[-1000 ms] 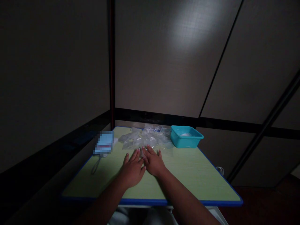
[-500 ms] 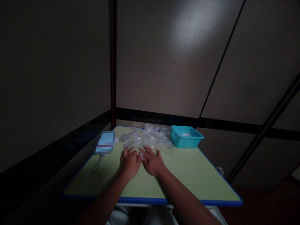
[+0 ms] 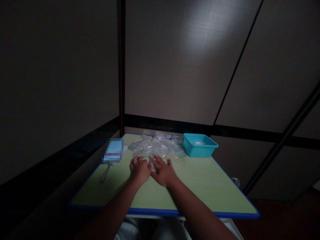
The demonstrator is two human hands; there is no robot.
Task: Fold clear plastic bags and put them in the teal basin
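Side by side on the table, my two hands rest at a small clear plastic bag [image 3: 153, 167], which shows only in the gap between them. My left hand [image 3: 140, 170] has its fingers curled and closed at the left edge of this plastic; its grip is partly hidden. Flat and with fingers spread, my right hand [image 3: 163, 171] lies over the plastic's right side. Just beyond my fingertips is a loose, crumpled heap of clear plastic bags [image 3: 160, 145].
A turquoise plastic basin [image 3: 200, 150] with something whitish inside stands at the back right. On the left lies a phone-like device with a blurred screen [image 3: 113, 150] and a strap loop [image 3: 105, 174]. The green table [image 3: 200, 186] has a blue edge; dark panelled walls stand behind and left.
My left hand's fingers have curled in more, and a bit more of the plastic shows between the hands. My right hand stays spread in nearly the same place. The view has shifted slightly.
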